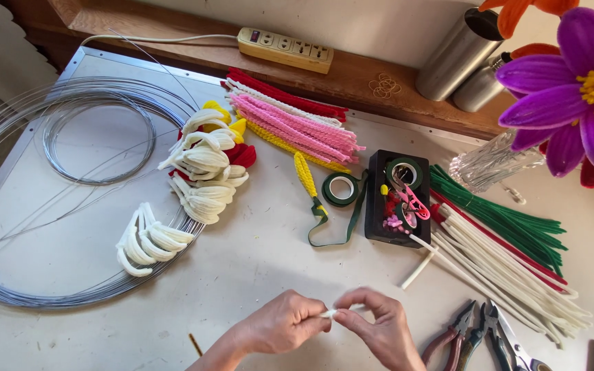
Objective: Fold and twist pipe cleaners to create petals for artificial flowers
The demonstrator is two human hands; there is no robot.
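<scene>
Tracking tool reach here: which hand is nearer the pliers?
Right. The right hand sits just left of the pliers; the left hand is farther left, beyond it.

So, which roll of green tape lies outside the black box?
The green tape roll on the table, left of the black box, with its loose end trailing; the other roll sits inside the box.
</scene>
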